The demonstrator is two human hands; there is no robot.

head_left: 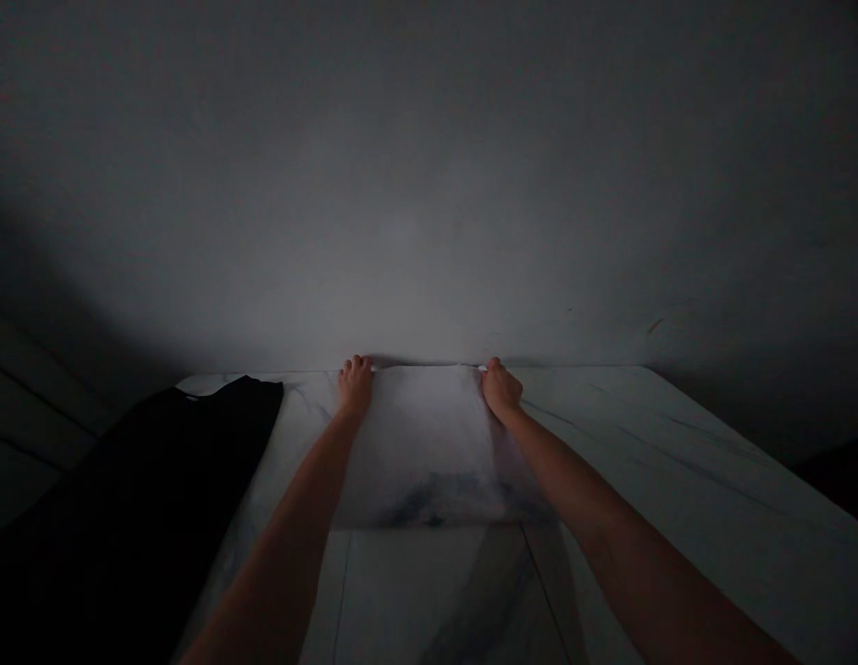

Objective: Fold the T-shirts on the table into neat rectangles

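Observation:
A pale, thin cloth with a dark bluish patch near its lower edge is stretched between my hands at the far edge of the marbled table. My left hand has its fingers closed on the cloth's far left corner. At the far right corner, my right hand is closed on the same cloth. The cloth's near edge lies toward the bottom centre, above pale tiles. To the left of my left arm, a black garment lies over the table's left side.
A plain grey wall rises behind the far edge of the marbled table. Pale floor tiles with dark joints show at the bottom centre. A dark shape stands at the right edge, and dark lines cross the left side.

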